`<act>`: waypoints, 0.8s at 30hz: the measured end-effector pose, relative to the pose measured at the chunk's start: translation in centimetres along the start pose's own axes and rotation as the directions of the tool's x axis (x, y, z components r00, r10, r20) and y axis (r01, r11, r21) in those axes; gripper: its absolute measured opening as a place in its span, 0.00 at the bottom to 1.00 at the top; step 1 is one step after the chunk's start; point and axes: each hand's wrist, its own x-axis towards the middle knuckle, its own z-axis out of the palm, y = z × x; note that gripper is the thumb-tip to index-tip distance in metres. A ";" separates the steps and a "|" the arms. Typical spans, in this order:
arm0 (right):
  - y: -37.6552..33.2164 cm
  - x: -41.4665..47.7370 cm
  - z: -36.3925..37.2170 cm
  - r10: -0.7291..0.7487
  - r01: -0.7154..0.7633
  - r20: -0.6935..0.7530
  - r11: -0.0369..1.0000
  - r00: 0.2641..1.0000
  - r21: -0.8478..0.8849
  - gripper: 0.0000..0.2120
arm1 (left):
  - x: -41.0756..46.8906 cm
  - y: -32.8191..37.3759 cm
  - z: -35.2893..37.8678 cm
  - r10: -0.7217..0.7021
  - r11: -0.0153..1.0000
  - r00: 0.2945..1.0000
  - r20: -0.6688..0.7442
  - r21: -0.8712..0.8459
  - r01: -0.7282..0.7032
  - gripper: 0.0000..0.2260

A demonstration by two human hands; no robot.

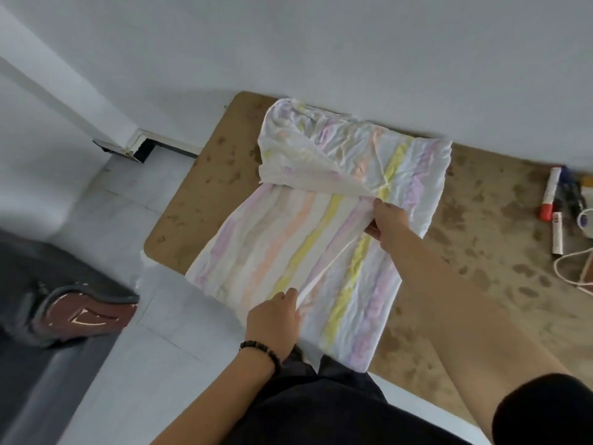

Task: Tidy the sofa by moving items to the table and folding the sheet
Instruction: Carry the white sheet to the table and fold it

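Striped sheet [324, 220], centre frame on table [481, 252], overhanging its near edge: left hand [272, 319] and right hand [390, 224] pinch one fold edge; uneven pull likely skews the fold.

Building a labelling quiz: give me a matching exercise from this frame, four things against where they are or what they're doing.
Things:
1. striped sheet
2. left hand
3. right hand
4. markers

Places or states:
a. pinches a fold of cloth at mid-sheet
b. lie at the table's right end
c. spread over the brown table, far part folded back
d. grips the near part of the fold, beaded bracelet on its wrist

Pairs: 1-c, 2-d, 3-a, 4-b
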 end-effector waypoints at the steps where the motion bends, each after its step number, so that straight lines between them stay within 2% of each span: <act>1: -0.3 -0.3 -0.3 -0.014 0.014 0.020 1.000 1.000 0.011 0.11 | -0.4 0.3 0.1 0.012 0.999 1.000 -0.015 -0.040 -0.013 0.10; 6: -1.1 -2.6 -1.1 -0.084 0.089 0.075 0.994 0.994 -0.065 0.11 | -2.2 2.0 1.7 0.051 0.970 0.996 -0.078 -0.232 -0.068 0.13; 11: -1.5 -3.9 -3.0 -0.203 0.199 -0.005 0.962 0.979 -0.184 0.06 | -3.8 4.6 4.9 0.049 0.933 0.994 -0.102 -0.350 -0.082 0.09; 15: -1.3 -3.6 -5.2 -0.207 0.176 -0.082 0.942 0.975 -0.285 0.08 | -4.7 7.6 6.7 0.008 0.862 0.993 -0.121 -0.502 -0.068 0.02; 18: -0.9 -1.8 -7.0 -0.224 0.172 -0.096 0.907 0.970 -0.385 0.11 | -4.5 9.9 8.5 -0.007 0.852 0.994 -0.107 -0.521 -0.050 0.07; 20: -0.1 0.1 -8.0 -0.227 0.160 -0.093 0.874 0.970 -0.459 0.13 | -3.8 11.4 9.7 -0.020 0.855 0.997 -0.079 -0.517 -0.023 0.06; 24: 1.1 3.8 -9.6 -0.199 0.136 -0.069 0.846 0.978 -0.515 0.10 | -1.9 14.2 12.2 -0.084 0.883 0.996 0.006 -0.463 0.077 0.07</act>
